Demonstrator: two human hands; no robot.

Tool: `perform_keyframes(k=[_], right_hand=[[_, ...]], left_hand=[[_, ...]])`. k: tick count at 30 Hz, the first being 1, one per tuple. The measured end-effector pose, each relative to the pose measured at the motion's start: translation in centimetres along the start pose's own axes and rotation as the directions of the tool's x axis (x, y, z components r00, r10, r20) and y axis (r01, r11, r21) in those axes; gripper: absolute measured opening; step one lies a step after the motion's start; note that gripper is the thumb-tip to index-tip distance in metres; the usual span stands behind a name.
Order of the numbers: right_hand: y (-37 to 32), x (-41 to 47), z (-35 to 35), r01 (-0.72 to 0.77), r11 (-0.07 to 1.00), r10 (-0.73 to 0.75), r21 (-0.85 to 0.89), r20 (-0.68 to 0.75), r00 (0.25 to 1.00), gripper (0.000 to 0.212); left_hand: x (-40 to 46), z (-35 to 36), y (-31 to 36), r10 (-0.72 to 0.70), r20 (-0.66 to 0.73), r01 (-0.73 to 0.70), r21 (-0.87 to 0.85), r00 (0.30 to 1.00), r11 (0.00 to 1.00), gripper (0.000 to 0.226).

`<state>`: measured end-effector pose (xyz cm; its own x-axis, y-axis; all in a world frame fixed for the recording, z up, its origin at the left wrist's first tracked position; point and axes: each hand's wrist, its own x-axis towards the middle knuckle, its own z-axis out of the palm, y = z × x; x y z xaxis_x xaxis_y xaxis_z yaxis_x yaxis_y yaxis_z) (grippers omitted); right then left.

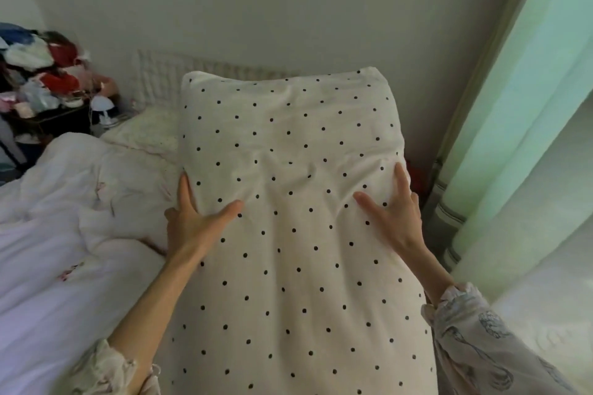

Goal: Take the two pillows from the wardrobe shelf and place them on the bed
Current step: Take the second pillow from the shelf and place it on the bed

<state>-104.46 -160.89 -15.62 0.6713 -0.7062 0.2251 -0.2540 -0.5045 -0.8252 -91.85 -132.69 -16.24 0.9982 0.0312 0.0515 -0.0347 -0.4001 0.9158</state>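
Observation:
A large white pillow with black dots [288, 144] fills the middle of the view, held out in front of me above the bed [147, 135]. My left hand [192, 218] grips its left side, thumb on top and fingers spread along the edge. On the pillow's right side my right hand [394, 218] holds it the same way. Only one pillow can be made out; whether a second lies under it is hidden.
A rumpled white duvet [64, 234] covers the bed at left. A padded headboard [167, 74] stands against the far wall. A dark stand piled with clothes [41, 74] and a small white lamp [104, 112] are at far left. Pale green curtains [513, 138] hang at right.

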Motion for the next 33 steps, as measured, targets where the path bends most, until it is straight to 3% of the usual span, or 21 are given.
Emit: perform_keyframes(k=[14,22,33], right_hand=[[5.2,28.3,1.9,0.109,0.994,-0.108,-0.001,0.132,0.985,0.094],[6.7,40.5,9.5,0.117,0.993,-0.114,0.002,0.238,0.965,0.096],[3.6,60.0,22.3,0.244,0.968,-0.201,-0.064,0.394,0.897,0.091]], left_hand=[[13.2,18.9,5.8,-0.05,-0.046,0.044,-0.117,0.998,0.992,0.118],[23.0,25.1,5.4,-0.166,-0.14,0.159,-0.062,0.976,0.985,0.119],[40.1,32.2,5.0,-0.354,-0.196,0.329,-0.147,0.915,0.933,0.123]])
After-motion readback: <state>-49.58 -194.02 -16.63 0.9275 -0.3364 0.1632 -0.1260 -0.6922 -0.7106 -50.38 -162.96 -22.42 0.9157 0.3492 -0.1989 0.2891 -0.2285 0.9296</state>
